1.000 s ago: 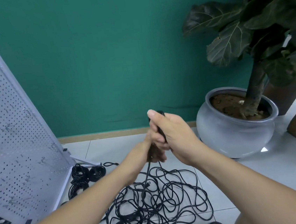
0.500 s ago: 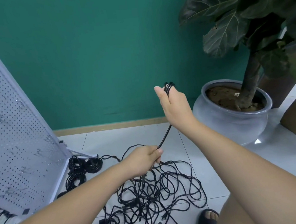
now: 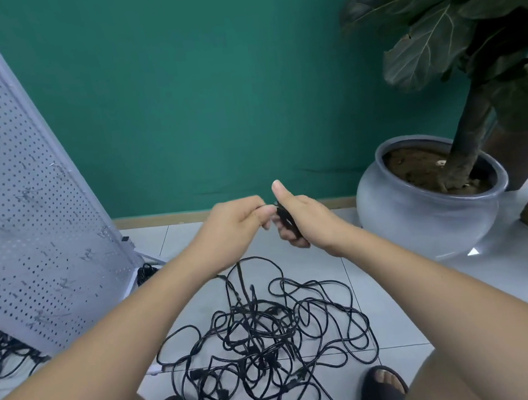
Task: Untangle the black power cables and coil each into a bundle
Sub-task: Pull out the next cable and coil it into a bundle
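From the head view, the right hand (image 3: pixel 307 224) clenched a small coil (image 3: pixel 286 220) of black cable while the left hand (image 3: pixel 236 225) pinched the strand (image 3: pixel 239 269) feeding it. The tangle (image 3: pixel 264 340) lay on the floor (image 3: pixel 395 283) below. Coiling seemed underway, and the next loop would call for pulling slack free.

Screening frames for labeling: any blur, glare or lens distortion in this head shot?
Head view: wide-angle stretch swells the forearms at the bottom corners; left hand fingers slightly motion-smeared; cable tangle sharp; one small bright glint on the floor beside the pot; lighting otherwise soft, faint shadows.
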Action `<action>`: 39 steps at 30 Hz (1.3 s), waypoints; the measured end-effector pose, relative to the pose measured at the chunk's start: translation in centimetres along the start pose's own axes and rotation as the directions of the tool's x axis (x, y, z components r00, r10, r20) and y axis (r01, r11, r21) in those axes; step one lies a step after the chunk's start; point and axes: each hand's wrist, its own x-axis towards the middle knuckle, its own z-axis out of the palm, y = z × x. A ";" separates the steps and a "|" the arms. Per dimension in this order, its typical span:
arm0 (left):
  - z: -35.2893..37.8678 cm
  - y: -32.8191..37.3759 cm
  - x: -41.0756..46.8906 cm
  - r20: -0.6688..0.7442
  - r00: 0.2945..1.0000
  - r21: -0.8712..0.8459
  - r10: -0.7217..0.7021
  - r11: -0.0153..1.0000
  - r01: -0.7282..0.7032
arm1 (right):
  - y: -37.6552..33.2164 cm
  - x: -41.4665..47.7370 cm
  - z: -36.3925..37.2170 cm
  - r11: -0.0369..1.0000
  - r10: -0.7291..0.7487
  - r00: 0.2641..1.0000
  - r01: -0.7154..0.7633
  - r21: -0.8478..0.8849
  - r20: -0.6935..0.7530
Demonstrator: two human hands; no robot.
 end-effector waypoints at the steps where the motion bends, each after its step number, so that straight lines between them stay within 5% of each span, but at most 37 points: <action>1: -0.5 0.1 0.2 -0.021 1.000 -0.014 0.018 1.000 -0.018 | -0.4 -0.4 0.5 0.998 0.007 0.999 -0.010 0.056 0.042; 7: -2.4 -1.0 1.4 -0.125 0.992 -0.293 -0.004 0.955 -0.033 | -2.8 -1.9 1.8 0.944 -0.019 0.981 -0.046 0.326 0.192; 13: -0.4 -2.7 1.9 0.061 0.996 -0.536 -0.059 0.840 0.083 | -3.5 -2.6 2.0 0.912 -0.079 0.977 -0.010 0.411 0.198; 18: 1.7 -4.7 1.2 0.189 0.976 -0.445 -0.111 0.876 0.186 | -4.5 -2.7 1.5 0.893 -0.152 0.987 0.120 0.434 0.041; 24: 5.3 -8.3 -0.8 0.411 0.871 -0.075 -0.270 0.942 0.327 | -5.7 -2.5 0.9 0.860 -0.184 0.969 0.239 0.451 -0.163; 27: 6.0 -8.5 -1.3 0.398 0.864 -0.051 -0.307 0.933 0.355 | -6.0 -2.0 0.7 0.800 -0.160 0.968 0.241 0.549 -0.192; 33: 5.7 -5.9 -0.9 0.368 0.890 0.038 -0.267 0.961 0.273 | -5.3 -1.3 1.7 0.917 -0.355 0.895 0.389 0.085 -0.270; 39: 4.3 -1.9 -0.5 0.358 0.920 0.049 -0.157 0.988 0.150 | -3.4 -0.2 2.3 0.878 -0.442 0.879 0.384 -0.287 -0.175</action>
